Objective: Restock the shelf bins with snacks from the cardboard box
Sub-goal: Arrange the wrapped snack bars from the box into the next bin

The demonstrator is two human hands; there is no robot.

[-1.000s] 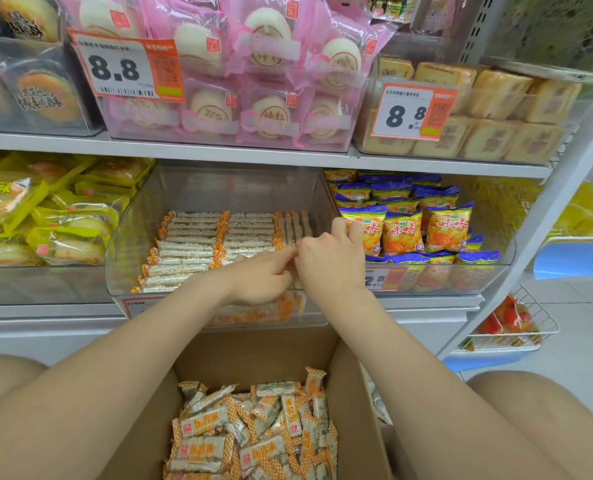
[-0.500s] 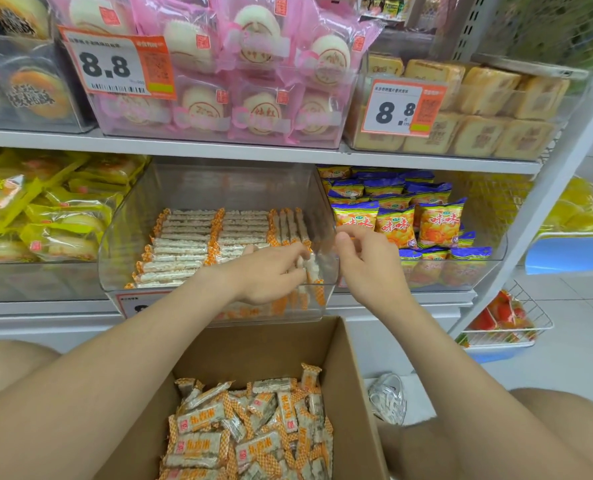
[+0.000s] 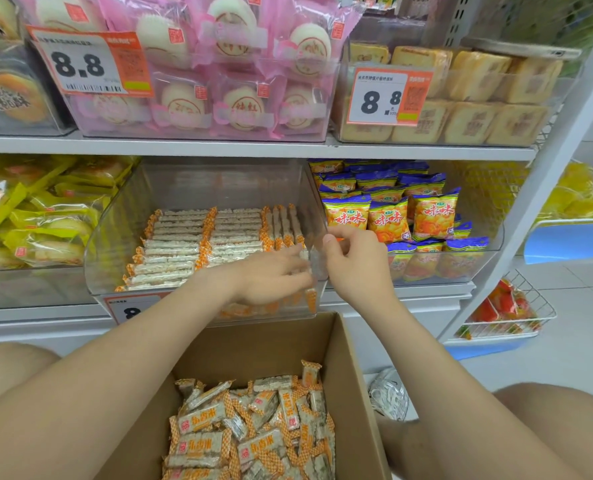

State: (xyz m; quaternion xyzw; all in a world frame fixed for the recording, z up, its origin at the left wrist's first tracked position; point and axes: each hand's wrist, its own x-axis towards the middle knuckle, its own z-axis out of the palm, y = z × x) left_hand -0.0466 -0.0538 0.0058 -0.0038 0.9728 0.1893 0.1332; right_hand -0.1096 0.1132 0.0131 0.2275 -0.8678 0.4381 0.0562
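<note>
While the left grip, fingers straight, presses orange-and-white wrapped snack bars lying front-to-back at the clear plastic bin's right wall, the curled right grip's hold is unclear.

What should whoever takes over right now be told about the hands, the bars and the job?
Left hand: inside the bin, fingers laid on the bars at its right end.
Right hand: fingers curled at the bin's right wall; a grip cannot be told.
Done: neat rows of bars cover most of the bin's floor.
Left: the box below holds many loose bars; the bin has room above the rows.
</note>
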